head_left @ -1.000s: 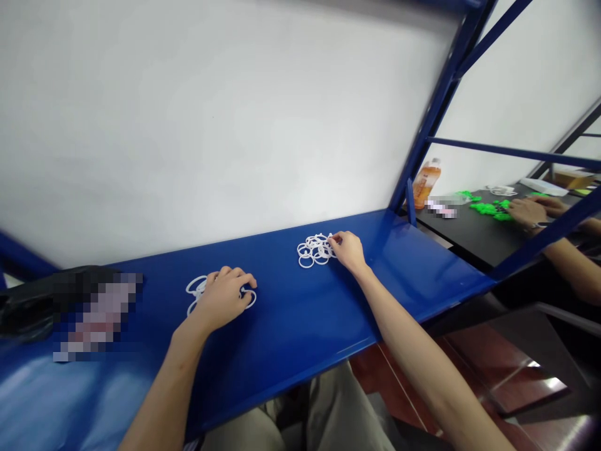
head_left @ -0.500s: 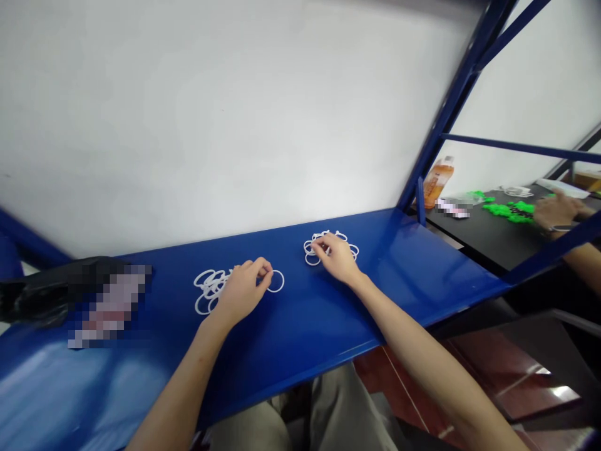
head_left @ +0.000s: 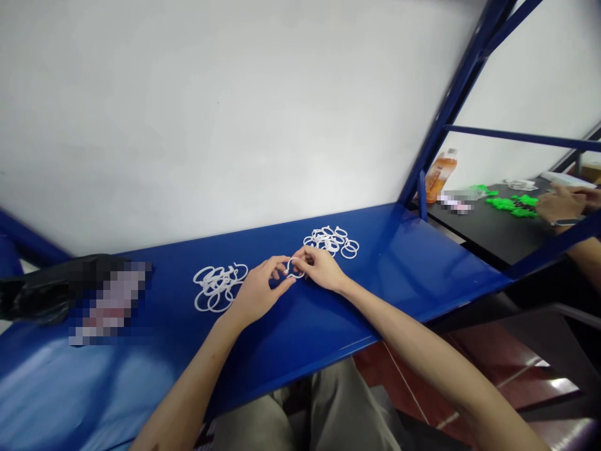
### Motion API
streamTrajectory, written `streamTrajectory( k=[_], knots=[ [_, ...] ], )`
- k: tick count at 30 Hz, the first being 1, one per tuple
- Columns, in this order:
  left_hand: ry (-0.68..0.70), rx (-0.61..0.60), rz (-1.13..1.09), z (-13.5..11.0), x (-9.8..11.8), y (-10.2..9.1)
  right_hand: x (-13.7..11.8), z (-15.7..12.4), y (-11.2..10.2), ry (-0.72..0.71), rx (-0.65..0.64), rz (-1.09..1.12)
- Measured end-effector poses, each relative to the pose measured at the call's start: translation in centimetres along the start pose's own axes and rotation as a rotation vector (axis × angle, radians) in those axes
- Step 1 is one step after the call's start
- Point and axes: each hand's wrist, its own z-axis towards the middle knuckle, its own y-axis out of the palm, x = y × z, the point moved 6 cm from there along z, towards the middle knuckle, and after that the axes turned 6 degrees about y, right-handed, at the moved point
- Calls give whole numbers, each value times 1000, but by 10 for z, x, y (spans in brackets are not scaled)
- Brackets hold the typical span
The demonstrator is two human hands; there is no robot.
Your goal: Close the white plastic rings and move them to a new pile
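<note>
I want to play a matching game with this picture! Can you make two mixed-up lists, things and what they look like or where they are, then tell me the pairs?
Things:
1. white ring
2. bottle
3. small plastic pieces
4. bag

Descriptions:
A. green, on the black table
B. black, at the far left
C. pinched between the left hand and the right hand
D. orange, upright beside the blue post

Pairs: 1-C, 2-D, 3-A, 4-B.
</note>
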Motion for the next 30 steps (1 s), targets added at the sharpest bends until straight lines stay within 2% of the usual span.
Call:
streamTrajectory(
  k=[2,5,8,11,13,18,27,29,30],
  knots=[
    [21,25,14,0,0,-2,2,1,0,27,-1,9],
    [46,53,37,1,-1,-4,-4,-1,-2,-18,24,-131],
    [46,52,76,2,-3,-5,-18,-6,-4,-173,54,-297],
    [43,45,103,1,-5,-5,-32,-12,-2,-345,-23,-349],
    [50,39,107,1,-4,-4,-36,-14,1,-398,-87,-388],
    [62,9,129,1,-1,-5,-33,-14,5,-385,-149,-464],
    [46,-97,23,3,-1,-3,-35,-16,11,-398,-205,-543],
    [31,-95,38,3,-2,-3,-32,-14,6,-399,-167,-570],
    [23,-83,80,3,-4,-5,-29,-11,-1,-389,-109,-590]
  ],
)
